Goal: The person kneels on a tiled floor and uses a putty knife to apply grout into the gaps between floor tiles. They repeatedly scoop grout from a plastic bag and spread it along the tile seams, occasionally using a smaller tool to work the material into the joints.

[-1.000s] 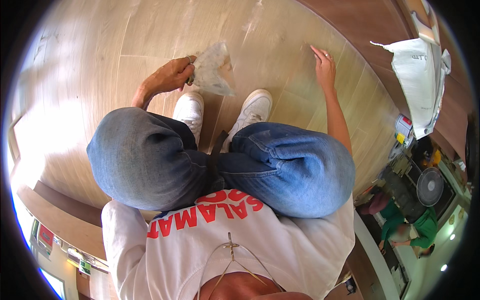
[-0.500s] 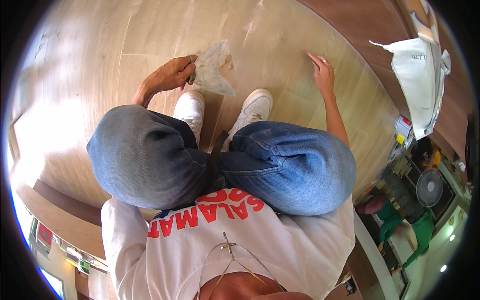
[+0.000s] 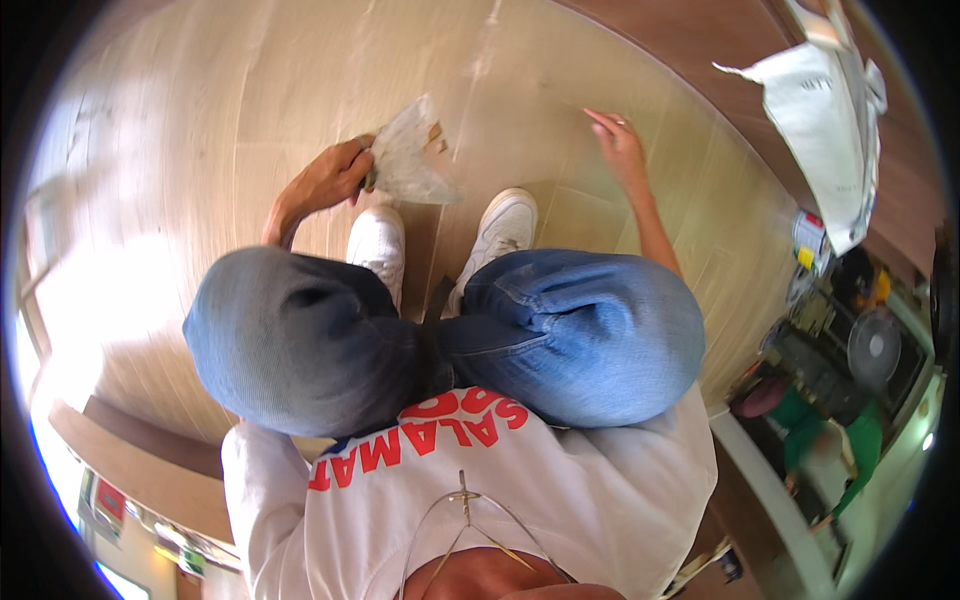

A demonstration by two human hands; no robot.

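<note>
I squat over a wood-look floor point(image 3: 200, 150). In front of my left shoe, my left hand point(image 3: 325, 180) grips a fan-shaped scraper point(image 3: 415, 160) by its narrow end. Its wide, pale grey blade has brown patches and points to the right, over the boards. Off to the right, my right hand point(image 3: 620, 150) is held out over the floor with fingers stretched and nothing visible in it. Whether its fingertips touch the boards I cannot tell. My two white shoes point(image 3: 507, 222) stand between the hands.
A torn white sack point(image 3: 825, 130) stands at the far right by a brown curved edge point(image 3: 700, 60). Beyond it are a tin can point(image 3: 810, 230) and a round fan point(image 3: 873, 347). A person in green point(image 3: 845, 440) is at the lower right. A curved wooden ledge point(image 3: 140, 470) lies lower left.
The whole view has shifted slightly. Both hands sit a little further left in the picture, and the left still grips the scraper. The right hand's fingers stay stretched out.
</note>
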